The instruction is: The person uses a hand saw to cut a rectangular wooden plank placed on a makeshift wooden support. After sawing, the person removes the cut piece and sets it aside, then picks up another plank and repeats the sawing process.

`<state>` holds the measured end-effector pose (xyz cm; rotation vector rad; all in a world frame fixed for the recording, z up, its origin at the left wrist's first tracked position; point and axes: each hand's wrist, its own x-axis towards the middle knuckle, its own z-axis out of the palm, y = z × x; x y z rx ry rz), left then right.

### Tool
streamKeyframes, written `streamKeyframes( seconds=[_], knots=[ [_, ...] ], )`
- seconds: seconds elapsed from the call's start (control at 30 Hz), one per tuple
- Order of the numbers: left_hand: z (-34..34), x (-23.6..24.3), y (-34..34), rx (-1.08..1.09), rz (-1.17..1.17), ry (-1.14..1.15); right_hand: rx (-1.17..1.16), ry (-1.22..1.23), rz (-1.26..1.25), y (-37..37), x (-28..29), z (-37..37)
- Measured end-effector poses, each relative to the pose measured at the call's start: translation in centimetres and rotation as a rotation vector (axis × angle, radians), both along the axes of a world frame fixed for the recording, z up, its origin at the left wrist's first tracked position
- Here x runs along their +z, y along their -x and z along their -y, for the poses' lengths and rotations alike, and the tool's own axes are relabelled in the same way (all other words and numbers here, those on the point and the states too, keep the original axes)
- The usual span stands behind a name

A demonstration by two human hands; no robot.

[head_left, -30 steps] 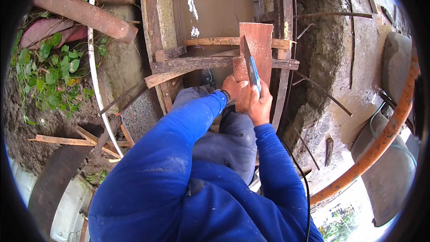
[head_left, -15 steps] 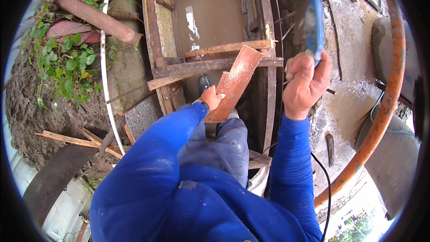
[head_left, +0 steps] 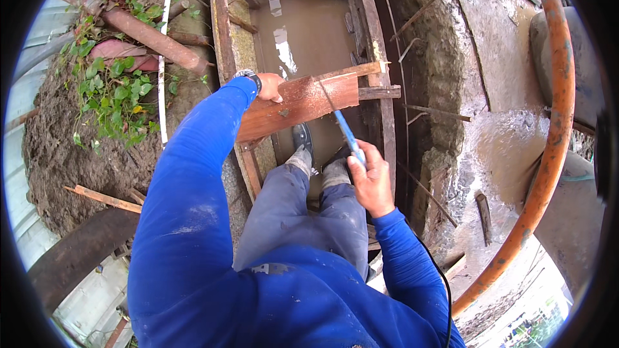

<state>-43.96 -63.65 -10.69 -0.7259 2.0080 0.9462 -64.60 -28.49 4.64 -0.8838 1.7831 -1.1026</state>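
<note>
A reddish-brown wooden board (head_left: 287, 113) lies slantwise over the timber frame, with pale sawdust on its face. My left hand (head_left: 269, 87) is closed on its upper edge, thumb on the face. In my right hand (head_left: 373, 180) is the blue grip of a handsaw (head_left: 347, 134), seen nearly edge-on. The saw's thin dark blade crosses the board near its right end and touches it. Under the board's far edge runs a rough wooden strip (head_left: 369, 68).
Muddy water (head_left: 306, 29) fills the long timber frame (head_left: 376, 32), where my boots (head_left: 302, 138) stand. To the right are a wet concrete ledge (head_left: 445, 84) with sticks and a curved orange pipe (head_left: 562, 96). Leafy plants (head_left: 116, 93) and a rusty pipe (head_left: 151, 38) lie left.
The board has swung from steep to nearly crosswise, with my left hand moved left and farther away. My right hand has come down and left, bringing the saw onto the board.
</note>
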Motion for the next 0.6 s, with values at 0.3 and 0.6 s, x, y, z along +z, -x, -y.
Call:
streamKeyframes(
  seconds=[0.3, 0.6],
  knots=[
    [-3.4, -6.6, -0.6, 0.236, -0.003, 0.398, -0.074, -0.084, 0.053, -4.2, -5.3, 2.5],
    [-12.2, -10.1, 1.7, 0.585, -0.432, 0.899, -0.053, -0.132, -0.01, -4.8, -4.8, 5.3]
  ],
)
